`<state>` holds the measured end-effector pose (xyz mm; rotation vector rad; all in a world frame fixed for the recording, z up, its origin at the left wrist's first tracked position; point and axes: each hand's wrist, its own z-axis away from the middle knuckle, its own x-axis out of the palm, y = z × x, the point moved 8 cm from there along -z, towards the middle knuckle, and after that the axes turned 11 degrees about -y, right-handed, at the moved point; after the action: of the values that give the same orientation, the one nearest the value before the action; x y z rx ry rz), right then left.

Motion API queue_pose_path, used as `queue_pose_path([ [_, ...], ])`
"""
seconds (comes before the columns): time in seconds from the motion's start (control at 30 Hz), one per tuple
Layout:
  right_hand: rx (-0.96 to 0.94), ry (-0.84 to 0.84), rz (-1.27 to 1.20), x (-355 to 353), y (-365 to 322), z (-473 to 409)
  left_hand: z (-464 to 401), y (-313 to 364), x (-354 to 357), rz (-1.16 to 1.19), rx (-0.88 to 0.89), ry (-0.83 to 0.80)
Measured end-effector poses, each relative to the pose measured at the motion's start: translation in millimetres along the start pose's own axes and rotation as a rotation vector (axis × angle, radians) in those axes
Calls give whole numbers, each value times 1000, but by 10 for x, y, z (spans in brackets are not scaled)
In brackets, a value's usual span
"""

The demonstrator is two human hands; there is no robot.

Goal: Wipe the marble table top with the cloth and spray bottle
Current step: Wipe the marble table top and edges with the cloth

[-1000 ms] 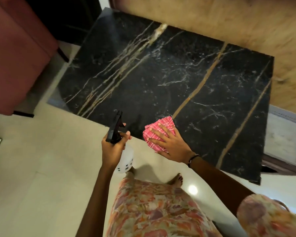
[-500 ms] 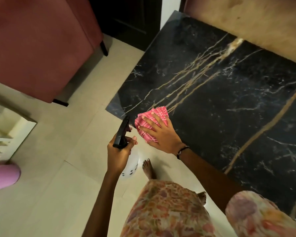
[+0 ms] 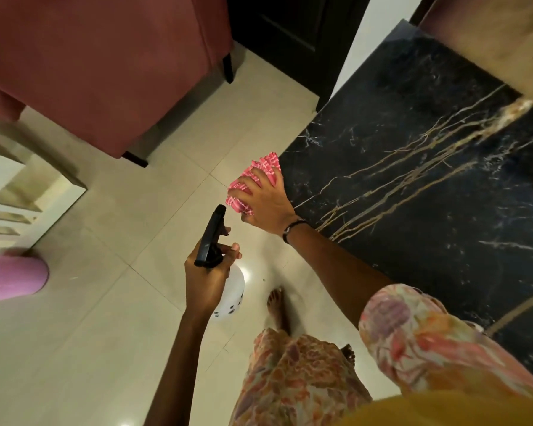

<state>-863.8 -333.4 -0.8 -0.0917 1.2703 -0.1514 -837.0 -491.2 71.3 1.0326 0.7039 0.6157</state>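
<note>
The black marble table top (image 3: pixel 428 186) with gold and white veins fills the right side. My right hand (image 3: pixel 266 204) presses a pink checked cloth (image 3: pixel 259 173) at the table's near-left corner; part of the cloth hangs past the edge over the floor. My left hand (image 3: pixel 208 278) holds a spray bottle (image 3: pixel 211 238) with a black trigger head and white body above the floor, left of the table. The nozzle points up toward the cloth.
A dark red upholstered chair (image 3: pixel 99 66) stands at the upper left. A pink bin (image 3: pixel 10 278) sits at the left edge beside a pale shelf unit (image 3: pixel 22 186). Pale floor tiles (image 3: pixel 105 333) lie below, with my bare feet near the table's edge.
My right hand has slid the cloth leftward along the table's near edge to its left corner. The view swung left, so the table now sits to the right. The left hand keeps the bottle.
</note>
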Motion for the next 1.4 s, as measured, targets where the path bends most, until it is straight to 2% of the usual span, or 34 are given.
queue_pose_path([
  [0.13, -6, 61, 36, -10, 19, 145, -44, 55, -64, 25, 11, 21],
  [0.4, 48, 113, 19, 404, 293, 1226, -58, 102, -80, 79, 11, 46],
  [0.57, 55, 182, 8, 231, 221, 873, 14, 129, -61, 82, 4, 50],
  [0.73, 56, 141, 2, 83, 83, 347, -40, 163, -43, 59, -10, 69],
  [0.9, -129, 82, -32, -20, 204, 110, -224, 365, 23, 30, 4, 89],
  [1.1, -6, 90, -97, -266, 1171, -19, -647, 704, 168, 54, 47, 84],
  [1.3, 295, 114, -60, -555, 2718, -175, -1200, 1045, 445, 52, 88, 56],
  [1.4, 423, 136, -95, -656, 3157, -277, -1465, 1258, 621, 37, 118, 18],
])
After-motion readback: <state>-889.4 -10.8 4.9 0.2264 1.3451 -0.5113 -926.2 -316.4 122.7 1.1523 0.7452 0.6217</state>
